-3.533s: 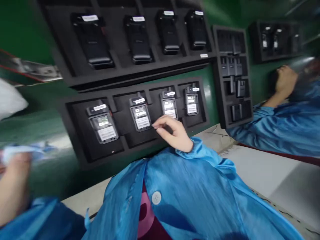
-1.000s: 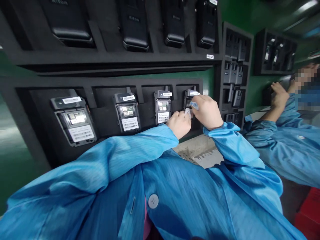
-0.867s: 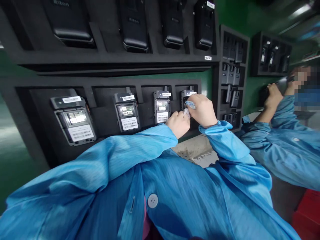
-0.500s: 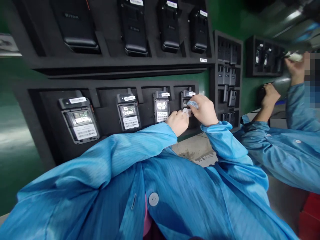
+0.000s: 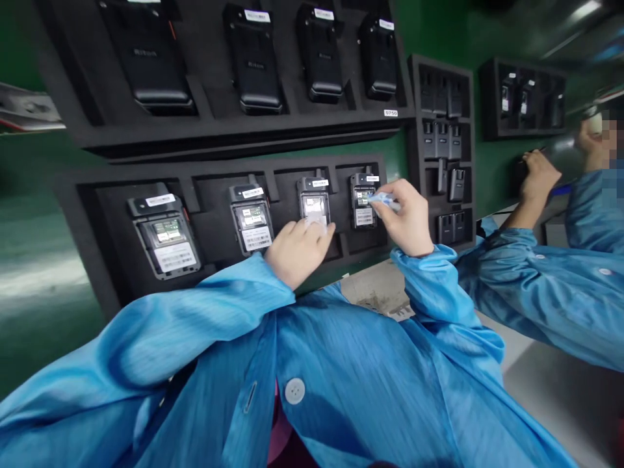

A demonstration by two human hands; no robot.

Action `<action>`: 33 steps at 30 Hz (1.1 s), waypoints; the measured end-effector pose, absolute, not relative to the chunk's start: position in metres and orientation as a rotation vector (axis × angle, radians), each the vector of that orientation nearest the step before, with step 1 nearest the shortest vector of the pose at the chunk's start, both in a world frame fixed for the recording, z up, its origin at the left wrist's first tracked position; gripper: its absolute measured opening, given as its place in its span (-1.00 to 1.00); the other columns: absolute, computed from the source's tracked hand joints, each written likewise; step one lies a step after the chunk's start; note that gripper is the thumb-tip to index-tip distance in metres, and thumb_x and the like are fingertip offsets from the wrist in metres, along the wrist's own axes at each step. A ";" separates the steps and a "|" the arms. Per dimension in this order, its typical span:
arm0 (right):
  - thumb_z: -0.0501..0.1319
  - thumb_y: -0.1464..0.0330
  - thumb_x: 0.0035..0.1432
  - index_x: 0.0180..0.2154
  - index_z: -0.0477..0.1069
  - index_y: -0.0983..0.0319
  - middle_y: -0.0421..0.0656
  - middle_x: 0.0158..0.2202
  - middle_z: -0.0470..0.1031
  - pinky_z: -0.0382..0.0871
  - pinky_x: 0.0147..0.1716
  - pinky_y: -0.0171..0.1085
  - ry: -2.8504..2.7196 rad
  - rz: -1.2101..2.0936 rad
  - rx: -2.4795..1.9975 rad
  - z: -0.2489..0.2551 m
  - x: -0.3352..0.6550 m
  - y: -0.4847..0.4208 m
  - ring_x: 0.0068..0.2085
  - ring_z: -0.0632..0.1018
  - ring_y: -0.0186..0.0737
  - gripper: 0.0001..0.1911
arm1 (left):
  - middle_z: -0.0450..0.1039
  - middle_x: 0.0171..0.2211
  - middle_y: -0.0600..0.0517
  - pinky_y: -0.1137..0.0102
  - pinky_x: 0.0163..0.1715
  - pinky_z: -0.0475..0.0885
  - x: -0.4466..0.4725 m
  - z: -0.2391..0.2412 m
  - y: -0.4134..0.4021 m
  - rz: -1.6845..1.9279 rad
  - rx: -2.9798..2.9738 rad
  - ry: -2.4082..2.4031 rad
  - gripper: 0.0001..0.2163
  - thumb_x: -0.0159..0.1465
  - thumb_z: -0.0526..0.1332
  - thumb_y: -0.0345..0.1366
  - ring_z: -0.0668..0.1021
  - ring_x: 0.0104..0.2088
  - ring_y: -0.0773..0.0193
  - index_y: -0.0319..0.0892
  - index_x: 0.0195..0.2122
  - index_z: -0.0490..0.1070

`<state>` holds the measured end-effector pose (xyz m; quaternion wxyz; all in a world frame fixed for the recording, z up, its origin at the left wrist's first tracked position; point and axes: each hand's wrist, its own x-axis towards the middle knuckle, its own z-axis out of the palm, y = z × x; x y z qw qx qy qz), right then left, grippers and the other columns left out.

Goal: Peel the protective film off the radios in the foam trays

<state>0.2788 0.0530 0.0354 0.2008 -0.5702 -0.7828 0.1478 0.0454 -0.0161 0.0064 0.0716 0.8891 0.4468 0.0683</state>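
Observation:
A black foam tray (image 5: 221,260) holds several opened handheld devices with white barcode labels. My left hand (image 5: 298,250) rests with fingers curled on the third device (image 5: 312,198) and pinches a small clear film against its label. My right hand (image 5: 408,218) is closed on a small blue-white strip (image 5: 385,201), held in front of the rightmost device (image 5: 363,198). Two more devices, one (image 5: 166,227) at the left and one (image 5: 251,218) beside it, lie untouched.
Above, a second foam tray (image 5: 234,133) carries several black devices lying face down. A narrow foam rack (image 5: 441,156) of small black parts stands to the right. A co-worker in a blue coat (image 5: 541,286) works at the right, one hand (image 5: 536,175) raised.
My left hand has moved left, from beside the rightmost device to the third device. My right hand has stayed at the rightmost device. The view has shifted slightly.

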 end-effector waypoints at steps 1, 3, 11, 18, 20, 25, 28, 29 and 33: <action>0.24 0.31 0.20 -0.27 0.43 0.19 -0.17 -0.27 0.47 0.32 -0.17 -0.21 -2.247 0.418 -1.555 0.035 0.270 0.051 -0.21 0.47 -0.20 -0.91 | 0.50 -0.19 -0.14 0.22 -0.26 0.37 0.038 0.002 -0.019 0.191 2.689 1.362 -0.61 0.37 0.12 -0.34 0.53 -0.17 0.05 -0.22 0.21 0.33; 0.23 0.30 0.22 -0.27 0.45 0.19 -0.17 -0.26 0.48 0.30 -0.15 -0.19 -2.379 0.411 -1.489 0.033 0.249 0.049 -0.19 0.45 -0.17 -0.91 | 0.50 -0.24 -0.11 0.23 -0.30 0.36 0.030 -0.007 -0.022 0.182 2.701 1.387 -0.61 0.35 0.14 -0.35 0.53 -0.23 0.07 -0.19 0.20 0.34; 0.21 0.35 0.24 -0.21 0.46 0.20 -0.14 -0.22 0.48 0.22 -0.19 -0.16 -2.744 0.282 -1.355 0.030 0.196 0.055 -0.16 0.39 -0.09 -0.90 | 0.49 -0.34 -0.11 0.24 -0.35 0.31 0.038 -0.012 -0.022 0.230 2.549 1.457 -0.65 0.38 0.07 -0.35 0.54 -0.29 0.10 -0.15 0.17 0.40; 0.16 0.30 0.28 -0.25 0.43 0.21 -0.12 -0.24 0.47 0.27 -0.13 -0.12 -2.626 0.282 -1.452 0.035 0.211 0.068 -0.19 0.40 -0.10 -0.87 | 0.49 -0.35 -0.11 0.24 -0.34 0.30 0.033 -0.011 -0.024 0.215 2.462 1.495 -0.60 0.38 0.07 -0.31 0.54 -0.31 0.10 -0.13 0.24 0.31; 0.17 0.30 0.27 -0.26 0.43 0.21 -0.13 -0.25 0.47 0.28 -0.12 -0.11 -2.627 0.267 -1.460 0.033 0.212 0.069 -0.20 0.40 -0.10 -0.88 | 0.49 -0.31 -0.13 0.22 -0.32 0.31 0.033 -0.010 -0.023 0.186 2.433 1.515 -0.56 0.38 0.08 -0.28 0.54 -0.29 0.07 -0.15 0.29 0.24; 0.15 0.31 0.28 -0.23 0.42 0.19 -0.12 -0.23 0.47 0.31 -0.14 -0.09 -2.692 0.230 -1.438 0.027 0.207 0.069 -0.19 0.41 -0.07 -0.89 | 0.48 -0.25 -0.17 0.20 -0.28 0.32 0.035 -0.006 -0.019 0.120 2.377 1.538 -0.51 0.38 0.08 -0.25 0.54 -0.24 0.02 -0.17 0.33 0.17; 0.14 0.31 0.28 -0.23 0.43 0.18 -0.10 -0.24 0.47 0.33 -0.15 -0.08 -2.710 0.216 -1.436 0.029 0.208 0.072 -0.18 0.41 -0.06 -0.87 | 0.48 -0.25 -0.15 0.20 -0.28 0.33 0.035 -0.004 -0.018 0.114 2.360 1.549 -0.52 0.39 0.05 -0.25 0.55 -0.24 0.02 -0.14 0.33 0.17; 0.14 0.30 0.28 -0.24 0.43 0.18 -0.10 -0.24 0.47 0.34 -0.14 -0.08 -2.699 0.208 -1.448 0.031 0.209 0.073 -0.18 0.41 -0.06 -0.88 | 0.48 -0.26 -0.15 0.20 -0.28 0.33 0.034 -0.004 -0.018 0.112 2.353 1.549 -0.53 0.40 0.03 -0.25 0.55 -0.25 0.03 -0.13 0.33 0.17; 0.16 0.30 0.27 -0.26 0.43 0.19 -0.12 -0.27 0.45 0.35 -0.15 -0.10 -2.605 0.186 -1.507 0.035 0.216 0.075 -0.20 0.41 -0.10 -0.88 | 0.48 -0.28 -0.15 0.20 -0.29 0.32 0.034 -0.007 -0.018 0.116 2.325 1.537 -0.53 0.41 0.01 -0.24 0.54 -0.27 0.04 -0.10 0.33 0.17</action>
